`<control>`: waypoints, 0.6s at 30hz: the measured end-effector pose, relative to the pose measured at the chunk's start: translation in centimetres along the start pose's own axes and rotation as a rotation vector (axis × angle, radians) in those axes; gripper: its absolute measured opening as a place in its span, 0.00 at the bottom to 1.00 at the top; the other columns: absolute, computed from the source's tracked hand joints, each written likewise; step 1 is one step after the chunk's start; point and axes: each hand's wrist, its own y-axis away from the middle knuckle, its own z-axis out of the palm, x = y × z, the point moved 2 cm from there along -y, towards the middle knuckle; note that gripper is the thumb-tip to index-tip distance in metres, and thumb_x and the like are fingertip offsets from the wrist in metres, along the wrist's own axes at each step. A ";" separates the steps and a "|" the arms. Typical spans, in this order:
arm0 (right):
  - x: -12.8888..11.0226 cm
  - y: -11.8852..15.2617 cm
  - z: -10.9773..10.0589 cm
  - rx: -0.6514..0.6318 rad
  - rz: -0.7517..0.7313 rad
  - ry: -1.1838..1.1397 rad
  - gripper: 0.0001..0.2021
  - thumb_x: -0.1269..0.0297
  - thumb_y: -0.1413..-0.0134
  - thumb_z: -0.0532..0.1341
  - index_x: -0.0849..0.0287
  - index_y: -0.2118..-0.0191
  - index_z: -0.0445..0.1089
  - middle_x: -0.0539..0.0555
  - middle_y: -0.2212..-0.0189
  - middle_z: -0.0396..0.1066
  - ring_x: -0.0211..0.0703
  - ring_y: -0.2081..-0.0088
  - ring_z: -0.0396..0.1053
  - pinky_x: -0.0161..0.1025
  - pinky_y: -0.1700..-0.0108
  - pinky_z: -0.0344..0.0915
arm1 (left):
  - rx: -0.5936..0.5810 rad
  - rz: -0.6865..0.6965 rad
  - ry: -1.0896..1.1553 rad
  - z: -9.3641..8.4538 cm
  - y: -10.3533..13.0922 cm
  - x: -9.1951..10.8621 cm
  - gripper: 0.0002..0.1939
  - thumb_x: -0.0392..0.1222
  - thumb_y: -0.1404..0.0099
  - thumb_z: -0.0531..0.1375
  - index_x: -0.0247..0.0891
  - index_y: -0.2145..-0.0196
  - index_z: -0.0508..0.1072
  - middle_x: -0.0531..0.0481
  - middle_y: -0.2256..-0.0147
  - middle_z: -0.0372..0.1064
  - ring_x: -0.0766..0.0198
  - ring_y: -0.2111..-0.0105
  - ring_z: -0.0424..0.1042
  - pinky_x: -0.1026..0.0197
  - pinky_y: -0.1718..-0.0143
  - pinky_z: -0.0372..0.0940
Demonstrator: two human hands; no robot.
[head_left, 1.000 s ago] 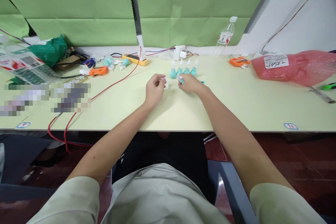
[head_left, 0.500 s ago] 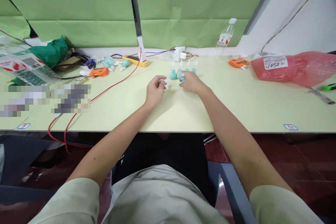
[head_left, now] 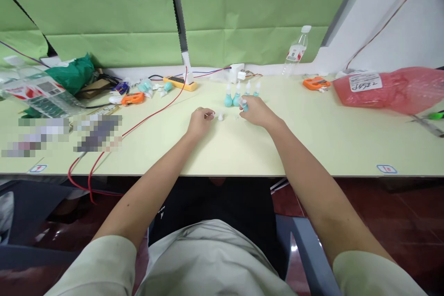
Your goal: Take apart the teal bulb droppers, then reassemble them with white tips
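Note:
My right hand [head_left: 258, 110] is closed around a small teal bulb with a whitish top [head_left: 244, 104], held tilted above the table. Just behind it, several similar teal bulbs with pointed white nozzles [head_left: 228, 97] stand upright in a row. My left hand [head_left: 201, 121] has its fingers curled, thumb and forefinger close together; whether something small sits between them I cannot make out. Beside those fingertips a small white cap-like piece [head_left: 220, 117] rests on the table. Tiny clear bits [head_left: 237, 117] lie near the right fingertips.
At the back stand a white power adapter [head_left: 237, 73] and a clear plastic bottle [head_left: 296, 51]. A yellow multimeter [head_left: 180, 83] and a red cable [head_left: 152, 112] are on the left. An orange tool [head_left: 316, 83] and a red plastic bag [head_left: 391, 90] lie right.
My left hand has moved left, away from the small white piece, which now shows on the table. My right hand still holds the teal bulb, shifted slightly.

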 end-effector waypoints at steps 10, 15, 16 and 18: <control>0.2 0.2 0.0 -0.025 0.014 0.005 0.09 0.76 0.53 0.61 0.56 0.66 0.66 0.57 0.63 0.74 0.50 0.62 0.68 0.42 0.60 0.62 | -0.064 0.033 -0.057 0.5 -0.2 -0.2 0.09 0.32 0.39 0.64 0.42 0.67 0.84 0.45 0.66 0.80 0.54 0.65 0.75 0.53 0.55 0.68; -0.2 0.3 -0.1 -0.033 0.014 0.010 0.09 0.77 0.52 0.62 0.56 0.67 0.64 0.56 0.63 0.73 0.48 0.62 0.68 0.41 0.60 0.61 | -0.080 0.078 -0.115 0.6 -0.2 -0.2 0.10 0.32 0.38 0.63 0.42 0.66 0.85 0.44 0.66 0.80 0.54 0.66 0.74 0.52 0.56 0.68; -0.2 0.3 -0.1 -0.034 0.017 0.009 0.09 0.77 0.52 0.62 0.56 0.67 0.64 0.56 0.63 0.72 0.48 0.62 0.68 0.41 0.61 0.60 | -0.081 0.086 -0.120 0.6 -0.2 -0.3 0.10 0.32 0.38 0.63 0.42 0.66 0.85 0.45 0.66 0.80 0.54 0.67 0.74 0.52 0.57 0.68; -0.2 0.3 -0.1 -0.040 0.024 0.004 0.09 0.76 0.52 0.62 0.56 0.66 0.64 0.56 0.63 0.72 0.48 0.63 0.67 0.41 0.61 0.60 | -0.090 0.096 -0.130 0.6 -0.3 -0.3 0.10 0.33 0.38 0.63 0.41 0.65 0.85 0.45 0.67 0.80 0.55 0.68 0.73 0.53 0.58 0.68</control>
